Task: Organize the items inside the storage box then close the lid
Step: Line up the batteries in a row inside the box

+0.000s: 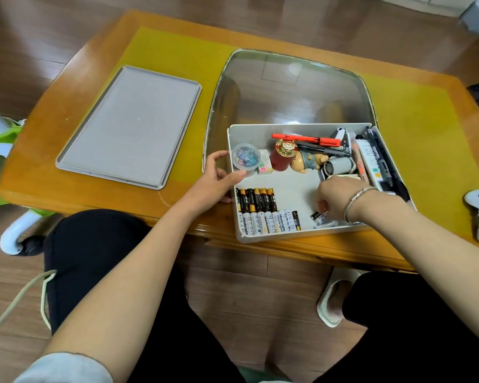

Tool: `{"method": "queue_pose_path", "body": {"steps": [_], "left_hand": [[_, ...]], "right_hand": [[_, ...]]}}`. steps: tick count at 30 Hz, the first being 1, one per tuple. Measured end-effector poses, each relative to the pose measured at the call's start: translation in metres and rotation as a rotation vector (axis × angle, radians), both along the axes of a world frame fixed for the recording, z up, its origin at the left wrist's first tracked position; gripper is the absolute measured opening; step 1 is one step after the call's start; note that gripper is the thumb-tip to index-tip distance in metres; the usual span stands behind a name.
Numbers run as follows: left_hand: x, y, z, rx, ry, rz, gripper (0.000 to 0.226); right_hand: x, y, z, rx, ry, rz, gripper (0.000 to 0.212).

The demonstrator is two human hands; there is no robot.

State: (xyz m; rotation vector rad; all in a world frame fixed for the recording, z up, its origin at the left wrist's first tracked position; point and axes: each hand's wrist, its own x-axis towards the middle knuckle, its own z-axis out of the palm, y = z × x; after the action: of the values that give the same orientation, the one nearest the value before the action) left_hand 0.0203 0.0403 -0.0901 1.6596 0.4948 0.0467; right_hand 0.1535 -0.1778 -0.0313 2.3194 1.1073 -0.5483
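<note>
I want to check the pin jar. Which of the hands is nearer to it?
Left. The left hand grips the box wall right beside the pin jar, its thumb almost against the jar. The right hand is across the box, over loose batteries.

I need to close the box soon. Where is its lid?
The grey lid lies flat on the table, left of the storage box and beyond the left hand.

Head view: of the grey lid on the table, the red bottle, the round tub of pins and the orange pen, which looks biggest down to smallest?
1. grey lid
2. red bottle, round tub of pins and orange pen: too alike to rank
</note>
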Motion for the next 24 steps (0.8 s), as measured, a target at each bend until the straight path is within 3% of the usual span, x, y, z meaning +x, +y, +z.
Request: {"method": "queue_pose_path", "body": {"steps": [13,15,19,24], "left_hand": [[0.001,0.001,-0.002,0.02,0.002,-0.012,0.062],[0.001,0.001,-0.003,0.021,0.004,-0.016,0.063],[0.002,0.002,-0.003,0.025,0.003,-0.017,0.062],[0.002,0.001,-0.003,0.029,0.0,-0.019,0.062]], "right_hand": [[-0.001,0.011,-0.014,-0.019,-0.001,0.034,0.008],[-0.002,0.011,-0.015,0.026,0.01,0.022,0.017],[0.0,0.009,-0.007,0.272,0.049,-0.072,0.016],[0.001,0.017,-0.01,0.645,0.16,-0.335,0.013]]}}
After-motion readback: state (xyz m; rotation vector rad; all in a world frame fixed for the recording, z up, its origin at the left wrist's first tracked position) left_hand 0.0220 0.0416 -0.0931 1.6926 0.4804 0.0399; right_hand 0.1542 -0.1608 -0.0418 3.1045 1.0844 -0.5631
